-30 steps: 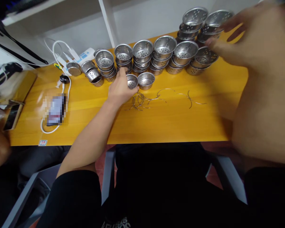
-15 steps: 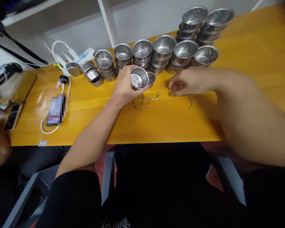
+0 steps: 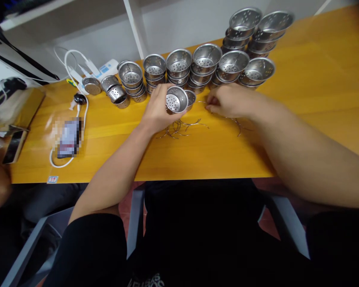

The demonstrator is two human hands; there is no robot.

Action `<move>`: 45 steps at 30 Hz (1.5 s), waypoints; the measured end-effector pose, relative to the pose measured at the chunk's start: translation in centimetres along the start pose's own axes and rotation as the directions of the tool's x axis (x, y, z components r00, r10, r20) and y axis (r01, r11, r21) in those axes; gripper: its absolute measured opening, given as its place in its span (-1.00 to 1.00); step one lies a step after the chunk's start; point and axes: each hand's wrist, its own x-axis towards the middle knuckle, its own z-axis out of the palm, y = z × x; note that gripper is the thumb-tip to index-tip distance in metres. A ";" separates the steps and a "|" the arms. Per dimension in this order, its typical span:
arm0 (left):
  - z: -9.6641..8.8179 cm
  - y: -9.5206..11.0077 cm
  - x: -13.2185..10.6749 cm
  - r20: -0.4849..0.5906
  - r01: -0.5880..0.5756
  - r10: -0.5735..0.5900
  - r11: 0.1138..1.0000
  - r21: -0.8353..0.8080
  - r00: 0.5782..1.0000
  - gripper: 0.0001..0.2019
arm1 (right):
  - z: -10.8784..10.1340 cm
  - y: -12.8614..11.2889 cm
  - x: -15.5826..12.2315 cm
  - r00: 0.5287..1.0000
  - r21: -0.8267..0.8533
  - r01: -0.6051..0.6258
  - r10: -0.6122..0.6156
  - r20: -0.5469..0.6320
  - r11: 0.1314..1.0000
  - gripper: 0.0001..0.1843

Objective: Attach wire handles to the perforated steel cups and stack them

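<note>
One perforated metal cup (image 3: 177, 99) is in our left hand (image 3: 156, 107), the fingers curled around its side, just in front of the stacked cups (image 3: 179, 71) on the worktop (image 3: 173, 159). Compared with half a second ago, our right hand (image 3: 229, 100) is nearer that cup, and we now see a thin wire (image 3: 201, 102) poking out from its pinched fingers (the hand hides the rest). The held cup barely differs in place. Loose wires (image 3: 176, 128) lie tangled nearby.
</note>
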 end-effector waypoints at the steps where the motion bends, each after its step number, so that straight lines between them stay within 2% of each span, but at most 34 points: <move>1: 0.0 -0.1 0.0 0.000 -0.002 0.002 1.000 -0.004 1.000 -0.10 | -0.1 -0.1 0.0 1.000 0.015 -0.007 0.006 0.030 1.000 -0.90; 5: 0.0 -0.1 0.0 0.000 -0.010 0.010 1.000 0.004 1.000 -0.11 | -0.9 -0.4 -0.7 0.986 0.045 -0.028 0.020 0.166 0.999 -0.91; 10: 0.1 0.3 0.0 0.008 -0.002 0.002 1.000 0.008 1.000 -0.13 | -1.5 -1.8 -1.6 0.974 -0.048 -0.061 0.070 0.214 0.997 -0.87; 14: 0.2 0.2 0.0 -0.004 0.000 0.000 1.000 0.009 1.000 -0.14 | -1.0 -2.7 -1.4 0.981 -0.157 -0.024 0.053 0.185 0.987 -0.77; 21: 0.4 -0.3 0.0 -0.028 -0.003 0.003 1.000 0.000 1.000 -0.13 | -0.7 -1.4 -1.3 0.990 -0.133 0.046 -0.028 0.136 0.990 -0.79; 25: 0.7 -0.6 0.2 -0.098 0.016 -0.016 1.000 0.004 0.995 -0.01 | -1.2 -0.6 -1.5 0.991 0.129 0.130 -0.133 0.022 0.983 -0.82; 29: 1.1 -1.3 0.4 -0.187 0.013 -0.012 1.000 0.003 0.982 -0.01 | -1.1 -0.8 -1.8 0.986 0.412 0.167 -0.153 -0.068 0.896 -0.71; 32: 1.3 -1.7 0.5 -0.217 0.016 -0.015 1.000 0.004 0.976 -0.04 | -0.8 -1.3 -2.1 0.981 0.481 0.192 -0.151 -0.122 0.855 -0.52; 37: 1.8 -2.8 0.6 -0.236 -0.030 0.014 0.998 -0.063 0.972 0.01 | 0.8 -1.5 -1.7 0.972 0.545 0.201 -0.097 -0.213 0.814 -0.46; 39: 2.4 -3.9 0.9 -0.238 -0.073 0.037 0.987 -0.144 0.971 0.09 | 2.0 -1.0 -0.8 0.942 0.592 0.290 -0.114 -0.316 0.752 -0.26; 41: 3.2 -5.1 1.4 -0.268 -0.139 0.075 0.963 -0.230 0.961 0.20 | 3.2 -0.3 0.3 0.879 0.627 0.429 -0.140 -0.456 0.650 -0.05; 42: 3.7 -5.8 1.7 -0.296 -0.177 0.096 0.949 -0.260 0.951 0.23 | 3.7 -0.1 0.8 0.848 0.635 0.486 -0.147 -0.510 0.600 0.00; 43: 4.1 -6.4 1.9 -0.323 -0.210 0.114 0.937 -0.279 0.940 0.24 | 4.0 0.2 1.3 0.821 0.634 0.528 -0.149 -0.551 0.565 -0.01; 45: 4.9 -7.4 2.3 -0.359 -0.252 0.137 0.922 -0.295 0.923 0.20 | 4.2 0.4 1.7 0.782 0.600 0.571 -0.151 -0.604 0.561 -0.14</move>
